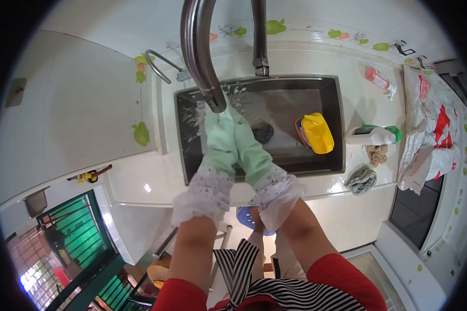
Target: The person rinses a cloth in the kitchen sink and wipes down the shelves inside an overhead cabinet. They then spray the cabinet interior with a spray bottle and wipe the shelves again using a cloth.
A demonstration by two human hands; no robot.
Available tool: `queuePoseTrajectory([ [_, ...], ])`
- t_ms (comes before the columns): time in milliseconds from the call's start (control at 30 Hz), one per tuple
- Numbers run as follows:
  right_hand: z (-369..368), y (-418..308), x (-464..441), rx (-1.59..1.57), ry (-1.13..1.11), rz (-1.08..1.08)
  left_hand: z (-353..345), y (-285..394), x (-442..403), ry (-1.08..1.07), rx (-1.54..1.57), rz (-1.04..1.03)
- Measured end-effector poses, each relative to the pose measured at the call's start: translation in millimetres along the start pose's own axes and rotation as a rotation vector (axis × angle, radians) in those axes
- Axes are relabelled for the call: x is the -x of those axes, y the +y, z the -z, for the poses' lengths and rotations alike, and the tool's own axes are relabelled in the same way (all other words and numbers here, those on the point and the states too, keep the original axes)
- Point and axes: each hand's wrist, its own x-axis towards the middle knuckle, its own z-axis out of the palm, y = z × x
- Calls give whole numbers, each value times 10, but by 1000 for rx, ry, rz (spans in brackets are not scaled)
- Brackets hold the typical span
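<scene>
My left hand and my right hand wear pale green rubber gloves with patterned white plastic cuffs. They are close together over the left part of the dark sink, under the curved metal faucet. Water splashes around the gloves. The faucet head and the spray hide the fingers, so I cannot make out whether they hold anything. Just right of my right hand, a dark round scrubber lies in the sink. Farther right, a yellow plastic container leans in the basin with something bluish beside it.
A second metal spout hangs over the sink's back edge, and a thin tap stands at left. Right of the sink are an orange-red bottle, a white bottle, a grey-green cloth and a large plastic bag.
</scene>
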Motion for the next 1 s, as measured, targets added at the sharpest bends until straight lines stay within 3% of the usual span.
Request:
queuePoseTrajectory([
  [133, 308, 336, -277, 279, -31, 178, 94, 161, -243, -97, -195, -50],
  [200, 329, 316, -278, 337, -71, 190, 139, -23, -324, 4, -386, -72],
  [233, 346, 292, -308, 518, -32, 178, 163, -131, -347, 56, -480, -85],
  [300, 470, 307, -449, 882, 48, 144, 127, 10, -266, 20, -390, -9],
  [367, 672, 560, -680, 861, 64, 297, 25, 278, -195, 9, -347, 81],
  [433, 730, 612, -698, 901, 101, 315, -46, 409, -173, 16, -392, 143],
  [533, 533, 255, -462, 1132, 146, 162, 88, -5, -328, 3, -596, 81],
  [600, 392, 39, -377, 1393, 109, 94, 142, -21, -316, -71, -471, 62],
  [667, 206, -200, -238, 1499, -84, 33, 205, -84, -318, -110, -236, 142],
  [733, 190, -254, -192, 1294, -122, 53, 283, -296, -380, -113, 112, 311],
  [800, 299, -146, -178, 777, -10, 127, 366, -495, -476, -147, 417, 506],
  [867, 440, -175, -197, 499, -205, 216, 431, -611, -577, -184, 732, 685],
  [933, 583, -239, -221, 292, -347, 243, 382, -408, -478, -296, 787, 716],
  [1000, 592, -190, -207, 142, -272, 336, 434, -449, -417, -345, 746, 645],
])
